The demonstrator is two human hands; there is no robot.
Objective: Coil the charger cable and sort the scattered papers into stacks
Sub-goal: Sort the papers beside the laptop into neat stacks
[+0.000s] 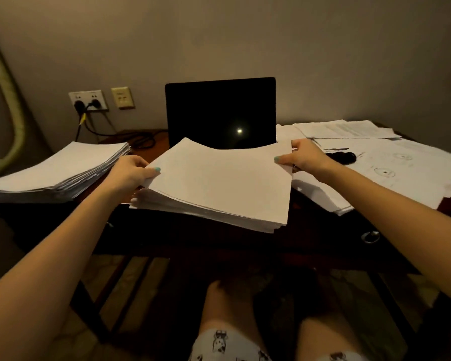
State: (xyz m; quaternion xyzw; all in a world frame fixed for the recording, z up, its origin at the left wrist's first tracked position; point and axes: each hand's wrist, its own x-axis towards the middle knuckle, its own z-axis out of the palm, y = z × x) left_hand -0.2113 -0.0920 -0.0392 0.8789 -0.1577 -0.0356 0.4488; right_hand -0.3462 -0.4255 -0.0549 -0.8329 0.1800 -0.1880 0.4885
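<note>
While the head view looks down over the desk (160,144), the left grip (130,173) pinches the left edge of a thick sheaf of paper (219,183), thumb on top. The right grip (306,156) pinches its far right corner the same way. This sheaf sits before a dark laptop (220,113). Another stack (55,170) lies left, loose printed sheets (388,165) spread right, and the black cable (138,140) loops behind the left stack.

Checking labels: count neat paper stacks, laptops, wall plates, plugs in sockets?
Neat paper stacks: 2 (left stack, held stack)
Laptop: 1
Wall plates: 2 (white plate, beige plate)
Plugs: 2 (left plug, right plug)
Total: 7
</note>
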